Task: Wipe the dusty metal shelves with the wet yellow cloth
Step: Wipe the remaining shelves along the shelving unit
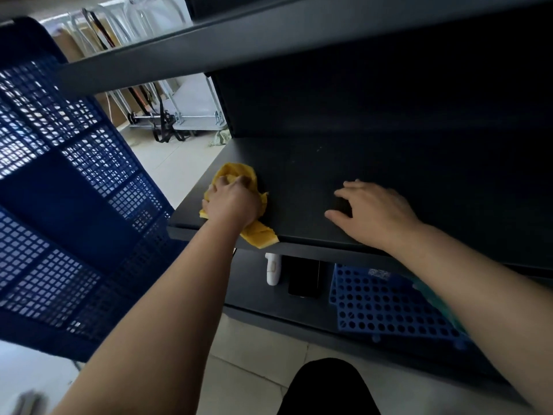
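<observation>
Left hand (232,202) is gripping the bunched yellow cloth (254,232) at the middle shelf's (299,175) left corner; right hand (374,212) is resting spread-fingered. Most shelving likely remains unwiped.

Storage room or stockroom. Dark metal shelving (329,175) in several tiers; large blue perforated plastic crate (74,190) at the left; blue perforated plastic panel (389,307) on the lower tier; grey wheeled trolley (194,97) with black straps on a pale tiled floor (167,163); brown cardboard (70,47) leaning beyond it.
</observation>
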